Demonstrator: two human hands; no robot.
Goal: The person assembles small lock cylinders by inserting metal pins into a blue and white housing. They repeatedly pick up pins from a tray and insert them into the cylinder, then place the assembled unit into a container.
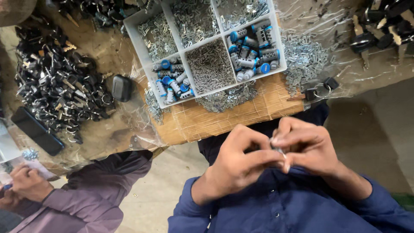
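My left hand and my right hand meet close to my chest, over my dark blue shirt. Their fingertips pinch a small silvery metal part between them; most of it is hidden by the fingers. Just beyond the hands is the edge of a wooden board that carries a white compartment tray. The tray holds small metal pieces, thin pins and silver lock cylinders with blue caps.
A heap of black-headed keys on rings lies at the left, with a black pouch and a dark phone. Loose metal bits and a single key sit right of the tray. Another person's hand, purple-sleeved, works lower left.
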